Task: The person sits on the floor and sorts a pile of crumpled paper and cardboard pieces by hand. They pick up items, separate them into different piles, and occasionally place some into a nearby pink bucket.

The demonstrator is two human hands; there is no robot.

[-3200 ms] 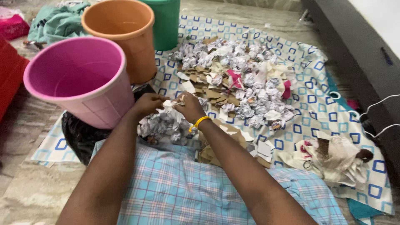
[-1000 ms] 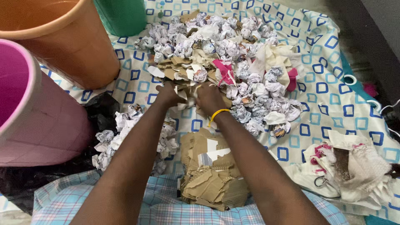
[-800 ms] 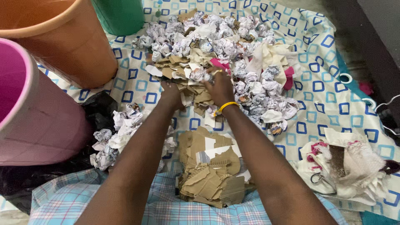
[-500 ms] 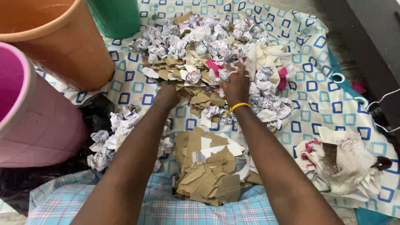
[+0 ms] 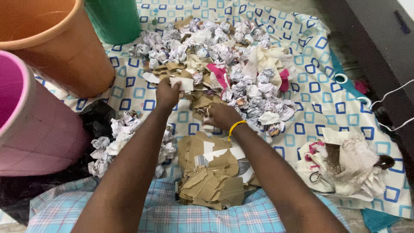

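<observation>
— What's on the left?

— A pink bucket (image 5: 30, 125) at nine o'clock and an orange bucket (image 5: 56, 43) at eleven, insides out of sight. Crumpled paper balls (image 5: 114, 138) lie beside them.

— The hands?

— The left hand (image 5: 167, 92) pinches a flat white card piece (image 5: 182, 83), long axis running three-to-nine. The right hand (image 5: 221, 116) is curled on scraps; grip unclear. Torn brown cardboard (image 5: 213, 181) is stacked at six o'clock on the checked cloth (image 5: 327, 86).
</observation>
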